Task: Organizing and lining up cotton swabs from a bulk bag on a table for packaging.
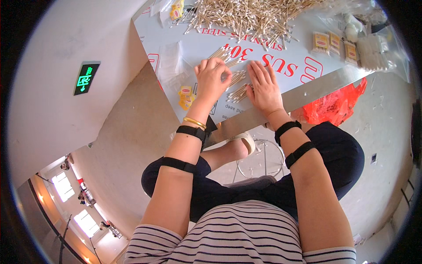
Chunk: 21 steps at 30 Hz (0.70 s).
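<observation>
Small bundles of cotton swabs [238,93] lie slanted in a row on the film-covered metal tabletop [206,44]. My left hand [212,78] is over the left ends of the upper bundles. Its thumb and index finger are curled together at the swabs, though the fingertips partly hide the contact. To the right of the bundles, my right hand [265,90] rests with fingers stretched out side by side, palm down, its thumb beside the lowest bundle. Beyond both hands spreads a big heap of loose cotton swabs [246,17].
Clear plastic bags [171,61] and yellow cards [186,97] lie left of my left hand. Filled swab packets [321,42] and more plastic bags [373,50] occupy the table's right side. A red plastic bag [336,105] is below the table's metal edge [325,83].
</observation>
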### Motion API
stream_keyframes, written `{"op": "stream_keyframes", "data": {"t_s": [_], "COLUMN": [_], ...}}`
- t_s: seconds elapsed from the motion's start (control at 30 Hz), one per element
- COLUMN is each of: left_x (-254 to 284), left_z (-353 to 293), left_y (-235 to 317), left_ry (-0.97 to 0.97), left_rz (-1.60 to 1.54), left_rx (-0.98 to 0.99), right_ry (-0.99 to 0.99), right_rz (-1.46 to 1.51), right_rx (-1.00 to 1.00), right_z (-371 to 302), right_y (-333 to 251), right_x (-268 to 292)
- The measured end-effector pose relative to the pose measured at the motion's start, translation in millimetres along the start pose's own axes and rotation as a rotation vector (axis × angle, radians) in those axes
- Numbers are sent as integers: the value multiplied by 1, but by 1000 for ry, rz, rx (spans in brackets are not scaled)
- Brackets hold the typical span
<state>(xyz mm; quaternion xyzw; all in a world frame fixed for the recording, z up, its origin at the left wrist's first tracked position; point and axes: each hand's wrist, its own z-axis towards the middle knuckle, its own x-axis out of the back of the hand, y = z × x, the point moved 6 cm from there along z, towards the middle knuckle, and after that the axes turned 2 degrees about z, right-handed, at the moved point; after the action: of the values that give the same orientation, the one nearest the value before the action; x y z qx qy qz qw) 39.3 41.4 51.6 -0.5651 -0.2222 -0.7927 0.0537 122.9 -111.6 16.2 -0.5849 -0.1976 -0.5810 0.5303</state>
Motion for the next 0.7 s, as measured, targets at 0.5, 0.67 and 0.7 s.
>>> {"op": "stream_keyframes", "data": {"t_s": [0.5,0.67,0.7], "left_x": [-41,-44,-42], "left_z": [13,-5,-8], "left_y": [-29,-6,-3], "left_ry": [-148,-173,-170], "left_rz": [90,46,31], "left_rx": [107,22,-1], "right_ry": [-8,-18,-17], "right_rz": [-2,21,8], "right_rx": [0,-17,-13], "right_z": [1,-2,-1], "right_y": [-3,1,0], "right_x": [2,2,3]}}
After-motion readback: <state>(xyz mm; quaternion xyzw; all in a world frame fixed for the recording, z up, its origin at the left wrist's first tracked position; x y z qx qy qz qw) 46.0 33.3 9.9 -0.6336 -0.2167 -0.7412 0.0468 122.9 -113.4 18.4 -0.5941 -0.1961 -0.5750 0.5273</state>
